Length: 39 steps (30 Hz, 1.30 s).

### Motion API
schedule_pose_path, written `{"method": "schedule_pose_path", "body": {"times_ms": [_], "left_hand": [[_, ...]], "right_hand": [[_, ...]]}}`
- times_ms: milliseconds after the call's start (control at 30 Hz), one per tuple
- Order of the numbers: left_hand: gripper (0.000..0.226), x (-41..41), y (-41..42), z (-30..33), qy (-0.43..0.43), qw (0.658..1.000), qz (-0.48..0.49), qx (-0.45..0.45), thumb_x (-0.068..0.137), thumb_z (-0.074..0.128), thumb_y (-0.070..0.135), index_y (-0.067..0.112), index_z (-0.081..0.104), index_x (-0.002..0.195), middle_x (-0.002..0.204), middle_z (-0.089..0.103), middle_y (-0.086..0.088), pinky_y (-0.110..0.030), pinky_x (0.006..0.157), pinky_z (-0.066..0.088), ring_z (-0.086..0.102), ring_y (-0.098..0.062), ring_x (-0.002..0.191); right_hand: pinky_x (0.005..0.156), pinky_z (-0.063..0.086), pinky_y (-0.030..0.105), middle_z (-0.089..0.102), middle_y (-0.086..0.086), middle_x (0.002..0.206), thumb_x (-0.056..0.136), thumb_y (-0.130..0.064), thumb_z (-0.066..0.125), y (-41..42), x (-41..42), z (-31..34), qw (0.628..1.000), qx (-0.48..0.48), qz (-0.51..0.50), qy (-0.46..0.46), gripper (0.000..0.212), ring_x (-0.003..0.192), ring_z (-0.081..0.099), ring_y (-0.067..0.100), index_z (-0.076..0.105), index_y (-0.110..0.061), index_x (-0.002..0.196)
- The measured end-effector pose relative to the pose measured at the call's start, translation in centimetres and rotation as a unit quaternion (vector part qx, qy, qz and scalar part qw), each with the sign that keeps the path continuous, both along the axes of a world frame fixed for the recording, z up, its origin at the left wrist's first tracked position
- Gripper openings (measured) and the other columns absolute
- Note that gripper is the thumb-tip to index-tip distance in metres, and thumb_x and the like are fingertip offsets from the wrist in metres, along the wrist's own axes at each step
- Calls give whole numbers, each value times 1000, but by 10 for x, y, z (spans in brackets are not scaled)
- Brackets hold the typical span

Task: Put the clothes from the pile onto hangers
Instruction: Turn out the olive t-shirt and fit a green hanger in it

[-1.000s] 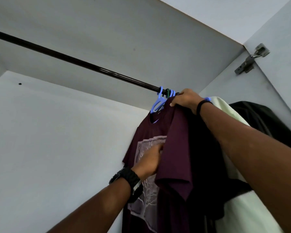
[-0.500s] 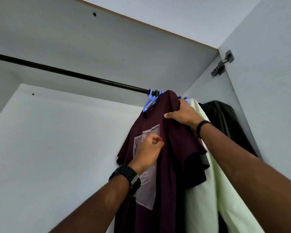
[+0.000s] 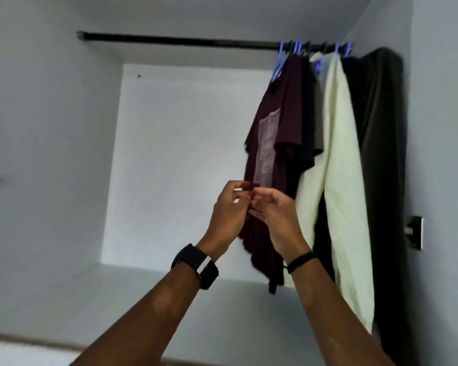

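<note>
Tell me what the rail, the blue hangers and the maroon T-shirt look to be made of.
Rail: probably metal with a dark coating; it runs thin and straight across the wardrobe with a faint sheen. Blue hangers: likely plastic, going by the uniform bright colour and slim moulded shape. Maroon T-shirt: soft knit fabric, matte, hanging in loose folds, with a pale printed panel.

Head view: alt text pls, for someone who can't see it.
Both hands, left hand and right hand, meet fingertip to fingertip in front of a maroon T-shirt on a blue hanger. It hangs on a wardrobe rail beside pale and dark garments.
</note>
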State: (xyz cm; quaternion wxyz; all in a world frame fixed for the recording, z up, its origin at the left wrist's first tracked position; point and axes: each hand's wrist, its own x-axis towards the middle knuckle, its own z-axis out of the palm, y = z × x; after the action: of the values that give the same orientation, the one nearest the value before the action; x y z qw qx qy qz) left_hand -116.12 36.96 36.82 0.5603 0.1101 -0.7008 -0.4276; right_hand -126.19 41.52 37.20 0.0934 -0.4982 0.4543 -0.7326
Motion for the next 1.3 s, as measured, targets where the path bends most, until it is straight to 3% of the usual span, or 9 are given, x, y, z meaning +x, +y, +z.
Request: {"method": "schedule_pose_path", "body": {"times_ms": [233,400,600,733,833,967,1100,1200,1300], "left_hand": [[29,143,60,-142,31,982,111,152,94,47,0,23,57,109,111,65,-4,-33,83,54,66,-16,100],[35,273,113,-248,40,940,221,258,93,41,-10,18,56,109,118,61,-10,-32,80,54,68,-18,96],[35,434,221,-358,55,818,395,415,92,42,-9,16,56,112,115,62,-8,-26,73,56,67,-21,97],[38,517,301,-416,74,728,479,484,91,39,-12,21,55,103,104,64,-7,-24,65,52,66,-14,78],[39,565,352,-447,59,671,532,513,90,41,-11,25,54,99,97,64,0,-24,65,51,64,-12,77],[33,619,408,-484,13,625,564,539,90,46,-6,21,53,108,102,62,-5,-36,76,51,62,-15,81],[34,654,460,-526,-21,573,592,566,91,49,0,18,50,119,104,59,-2,-36,81,52,59,-14,86],[36,671,495,-566,-40,540,617,571,92,50,2,18,49,124,110,55,-2,-31,75,50,58,-14,83],[39,690,532,-612,-69,502,648,568,91,50,0,18,48,125,112,54,-4,-17,65,45,56,-14,82]], "right_hand": [[88,53,33,67,7,92,82,11,60,32,126,-140,973,107,191,-69,29,86,66,13,67,-11,98],[78,54,24,69,8,95,83,10,61,55,249,-242,917,223,315,-100,26,92,66,17,69,-10,96],[83,55,31,68,9,96,85,8,59,118,421,-353,789,403,462,-52,27,96,66,21,68,-15,94],[78,57,27,67,4,91,87,7,58,177,519,-412,702,492,515,2,28,92,66,16,66,-19,93],[75,57,27,66,5,91,87,7,58,217,569,-449,648,534,542,41,28,91,65,17,64,-19,96],[74,57,27,66,4,90,87,6,59,263,618,-493,599,568,558,79,26,89,65,17,64,-19,95],[70,55,24,67,3,89,88,1,59,308,662,-539,553,584,582,115,23,89,66,16,65,-20,95],[69,55,26,68,4,88,89,0,58,335,693,-582,538,563,612,142,23,88,65,16,65,-21,95],[72,54,29,66,6,89,88,0,57,364,725,-630,520,534,647,160,23,84,63,14,63,-21,95]]}}
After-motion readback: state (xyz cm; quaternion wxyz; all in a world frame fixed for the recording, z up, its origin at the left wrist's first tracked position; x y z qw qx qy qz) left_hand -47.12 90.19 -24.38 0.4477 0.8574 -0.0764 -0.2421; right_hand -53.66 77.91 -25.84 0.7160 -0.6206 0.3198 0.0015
